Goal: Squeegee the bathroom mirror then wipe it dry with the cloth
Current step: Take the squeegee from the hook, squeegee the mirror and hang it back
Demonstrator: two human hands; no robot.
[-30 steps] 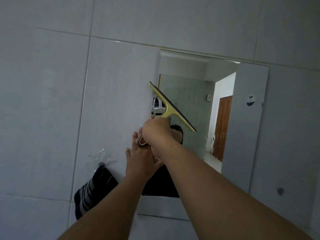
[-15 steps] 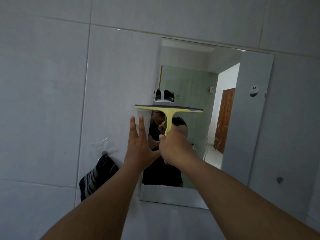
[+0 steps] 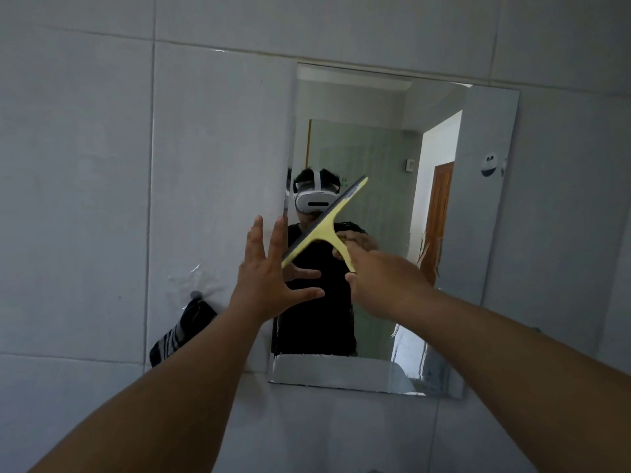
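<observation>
My right hand [image 3: 379, 274] grips the yellow squeegee [image 3: 324, 227] by its handle, fingers wrapped around it, blade tilted across the mirror [image 3: 392, 165] near its left edge, perhaps touching the glass. My left hand [image 3: 269, 281] rests beside it, fingers spread wide. The striped cloth [image 3: 181, 332] hangs on the wall left of the mirror's lower corner.

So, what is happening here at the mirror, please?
A person is cleaning a frameless rectangular wall mirror. The right hand grips the handle of a yellow plastic squeegee, its blade tilted diagonally in front of the glass. The left hand is open, fingers spread, at the mirror's left edge. A dark striped cloth hangs from a hook on the grey tiled wall, not yet used.
</observation>
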